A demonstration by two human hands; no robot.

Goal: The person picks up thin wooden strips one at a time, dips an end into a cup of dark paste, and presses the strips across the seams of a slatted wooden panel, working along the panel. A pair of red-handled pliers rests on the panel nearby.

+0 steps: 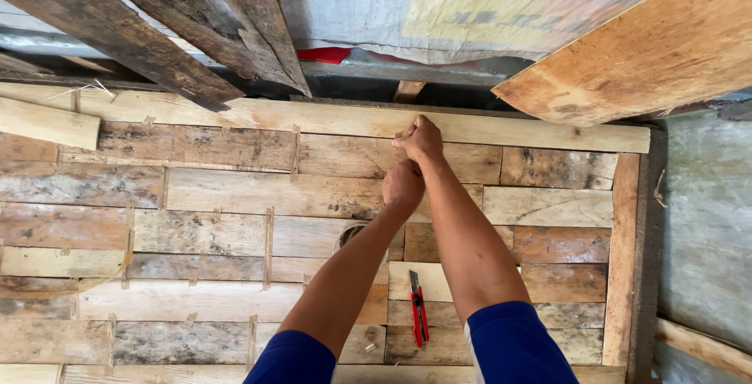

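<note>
Two hands at the plank panel's top edge
Right hand (421,139) pinches something small against the top plank (235,114); left hand (403,186), fisted, should brace steadily.

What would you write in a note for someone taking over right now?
Right hand: fingertips pressed on the long pale strip at the far edge of the wooden panel.
Left hand: closed in a fist just behind it, contents hidden.
Red utility knife: lying untouched on the panel between the forearms.
Done: the panel is covered in patchwork boards.
Left: cannot tell.
</note>
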